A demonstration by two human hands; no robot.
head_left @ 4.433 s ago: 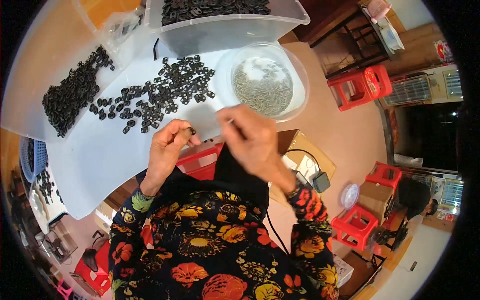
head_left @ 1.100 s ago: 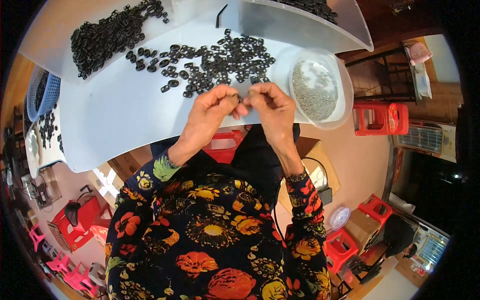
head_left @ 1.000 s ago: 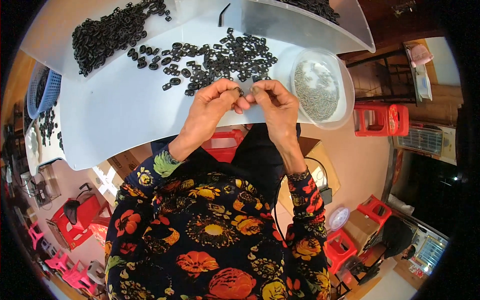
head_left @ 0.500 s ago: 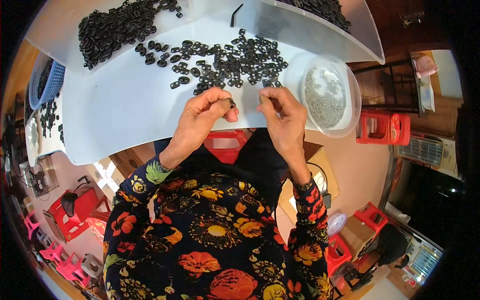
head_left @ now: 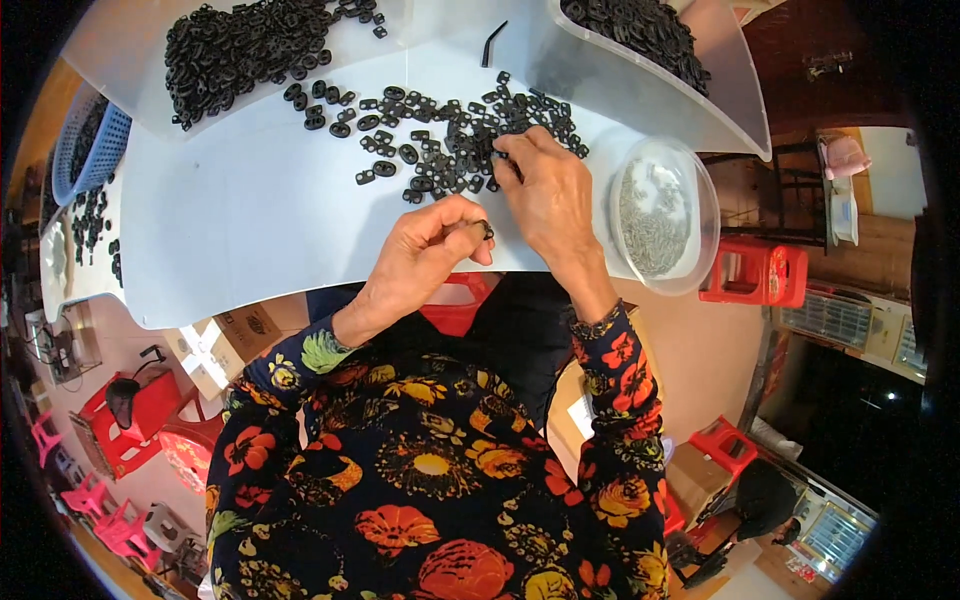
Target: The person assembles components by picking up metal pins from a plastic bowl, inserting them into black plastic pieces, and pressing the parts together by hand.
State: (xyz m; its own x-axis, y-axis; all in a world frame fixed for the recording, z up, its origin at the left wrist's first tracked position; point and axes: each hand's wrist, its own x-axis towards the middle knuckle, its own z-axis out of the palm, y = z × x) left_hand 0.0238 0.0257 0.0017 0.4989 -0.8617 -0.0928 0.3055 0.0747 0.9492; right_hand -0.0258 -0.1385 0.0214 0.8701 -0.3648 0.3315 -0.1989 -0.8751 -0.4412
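My left hand is closed above the table's front edge, pinching a small black plastic part between thumb and forefinger. Farther forward, my right hand reaches into a loose spread of small black parts, some oval and some like two-holed links. Its thumb and forefinger come together on a small black part, mostly hidden by the fingers. Right of this hand stands a round clear plastic tub holding many small silvery metal pins.
A heap of black parts fills the back left. At the back right is a translucent bin of more black pieces. A thin bent black tool lies between them. A blue basket sits far left; a red stool stands right.
My right hand has moved forward from beside the left hand to the loose black parts. The left hand keeps its small part and has shifted slightly right and nearer me.
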